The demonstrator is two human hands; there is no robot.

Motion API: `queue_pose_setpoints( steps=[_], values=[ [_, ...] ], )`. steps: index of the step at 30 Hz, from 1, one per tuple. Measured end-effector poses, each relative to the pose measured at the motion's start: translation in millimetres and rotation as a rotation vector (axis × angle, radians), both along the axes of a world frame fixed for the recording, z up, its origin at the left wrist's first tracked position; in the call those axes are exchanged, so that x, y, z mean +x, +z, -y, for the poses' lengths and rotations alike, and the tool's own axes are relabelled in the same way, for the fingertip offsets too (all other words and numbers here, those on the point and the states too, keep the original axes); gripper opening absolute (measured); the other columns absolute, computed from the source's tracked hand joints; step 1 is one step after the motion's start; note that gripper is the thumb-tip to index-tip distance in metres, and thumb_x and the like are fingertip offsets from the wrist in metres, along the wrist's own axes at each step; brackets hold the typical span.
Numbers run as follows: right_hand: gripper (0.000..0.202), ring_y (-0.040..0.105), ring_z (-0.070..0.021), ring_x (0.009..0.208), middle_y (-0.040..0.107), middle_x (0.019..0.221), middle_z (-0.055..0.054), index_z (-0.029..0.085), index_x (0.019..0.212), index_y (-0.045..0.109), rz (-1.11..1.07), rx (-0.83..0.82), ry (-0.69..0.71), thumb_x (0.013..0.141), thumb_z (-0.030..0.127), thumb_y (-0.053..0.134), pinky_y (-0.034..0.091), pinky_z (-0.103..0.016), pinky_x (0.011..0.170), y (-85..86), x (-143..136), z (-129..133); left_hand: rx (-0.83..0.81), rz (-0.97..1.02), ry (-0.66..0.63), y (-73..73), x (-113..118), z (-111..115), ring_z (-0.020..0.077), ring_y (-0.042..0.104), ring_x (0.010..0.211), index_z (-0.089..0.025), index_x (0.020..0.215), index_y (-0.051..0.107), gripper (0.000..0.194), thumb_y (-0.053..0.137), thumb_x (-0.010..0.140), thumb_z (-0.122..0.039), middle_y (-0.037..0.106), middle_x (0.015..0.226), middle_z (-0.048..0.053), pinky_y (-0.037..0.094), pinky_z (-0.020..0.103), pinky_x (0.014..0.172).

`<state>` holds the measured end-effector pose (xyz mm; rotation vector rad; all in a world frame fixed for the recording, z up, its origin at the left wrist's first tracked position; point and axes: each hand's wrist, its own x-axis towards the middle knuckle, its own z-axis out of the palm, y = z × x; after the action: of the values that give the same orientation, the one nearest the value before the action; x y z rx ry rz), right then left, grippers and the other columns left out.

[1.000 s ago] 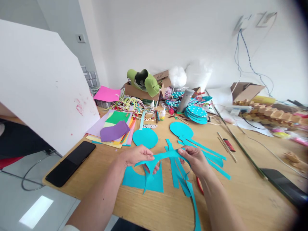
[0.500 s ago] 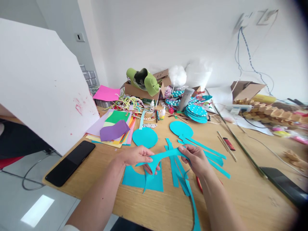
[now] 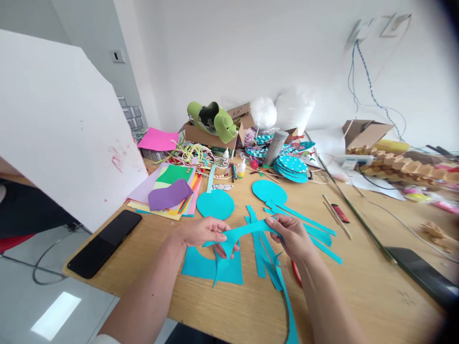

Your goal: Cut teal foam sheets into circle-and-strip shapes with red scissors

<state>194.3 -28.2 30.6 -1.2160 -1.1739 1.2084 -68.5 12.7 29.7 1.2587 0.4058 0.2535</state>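
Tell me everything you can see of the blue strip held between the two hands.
The strip is bright blue, thin and flat, like paper or felt. It is a narrow, curved band, widening near the left hand into a point that hangs downward. The left hand pinches that wider end; the right hand pinches the other, hiding its tip. It appears raised above the table, passing over other blue strips.

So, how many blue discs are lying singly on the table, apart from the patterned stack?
2: one disc beyond the left hand, near the colourful sheets; the other disc farther right, beyond the right hand. More may be hidden in the clutter behind.
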Motion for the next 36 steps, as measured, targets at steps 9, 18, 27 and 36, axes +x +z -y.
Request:
queue_pose_setpoints(
  steps=[9, 18, 27, 36],
  values=[
    [0.032, 0.043, -0.0074, 0.043, 0.051, 0.049, 0.003, 0.017, 0.061, 0.061, 0.055, 0.034, 0.137, 0.074, 0.044, 0.073, 0.031, -0.022, 0.043, -1.6, 2, 3, 0.561, -0.251, -0.011, 3.4, 4, -2, 0.0232, 0.057, 0.114, -0.021, 0.075, 0.075, 0.017, 0.065, 0.079, -0.034, 0.073, 0.099, 0.006, 0.041, 0.032, 0.094],
    [0.032, 0.043, -0.007, 0.041, 0.05, 0.048, 0.004, 0.017, 0.06, 0.059, 0.052, 0.071, 0.203, 0.077, 0.042, 0.07, 0.032, -0.02, 0.04, 0.2, -6, 6, 0.719, -0.402, -0.006, 25.1, 3, 14, 0.0213, 0.061, 0.107, -0.021, 0.072, 0.073, 0.013, 0.063, 0.079, -0.025, 0.054, 0.136, 0.004, 0.043, 0.034, 0.095],
    [0.027, 0.044, -0.006, 0.042, 0.053, 0.05, 0.004, 0.017, 0.064, 0.062, 0.018, 0.091, 0.117, 0.077, 0.038, 0.072, 0.033, -0.019, 0.041, -4.2, 0, 6, 0.362, -0.402, 0.14, 21.7, 6, 14, 0.0158, 0.069, 0.072, -0.014, 0.066, 0.063, 0.013, 0.052, 0.073, -0.015, 0.069, 0.1, 0.004, 0.052, 0.025, 0.063],
    [0.034, 0.045, -0.0072, 0.041, 0.053, 0.046, 0.003, 0.016, 0.059, 0.059, 0.061, 0.095, 0.122, 0.078, 0.043, 0.07, 0.032, -0.02, 0.041, 4.6, -9, 8, 0.375, -0.391, 0.302, 25.0, 10, 16, 0.0108, 0.055, 0.043, -0.014, 0.068, 0.062, 0.041, 0.059, 0.075, -0.054, 0.049, 0.051, -0.004, 0.047, 0.021, 0.041]
  ],
)
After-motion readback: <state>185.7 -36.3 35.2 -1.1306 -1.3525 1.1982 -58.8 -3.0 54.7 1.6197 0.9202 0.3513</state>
